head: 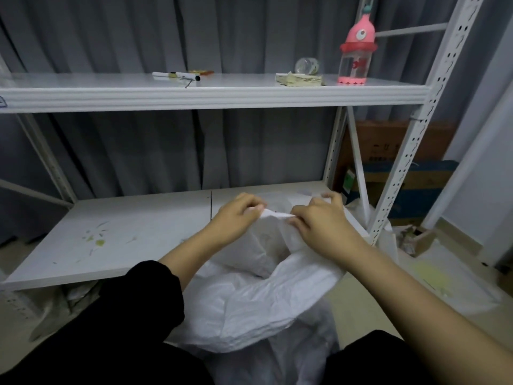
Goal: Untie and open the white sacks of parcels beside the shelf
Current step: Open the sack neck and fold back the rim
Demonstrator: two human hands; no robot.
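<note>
Two hands at one sack mouth — the tie is being worked.

Head view: the white sack (249, 309) is stood on the floor against the lower shelf (111, 240). Its twisted neck (273, 214) is pinched from both sides — left hand (236, 218) and right hand (319, 220) are closed on it. The mouth looks partly loosened, not yet opened wide; parcels cannot be made out, and other sacks are judged untouched.

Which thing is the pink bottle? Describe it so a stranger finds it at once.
Start at the white metal shelf unit and look along its upper board to the right end. The pink bottle stands upright there, beside folded papers. It alone is tall, with a clear body, pink domed cap and scalloped base.
</note>
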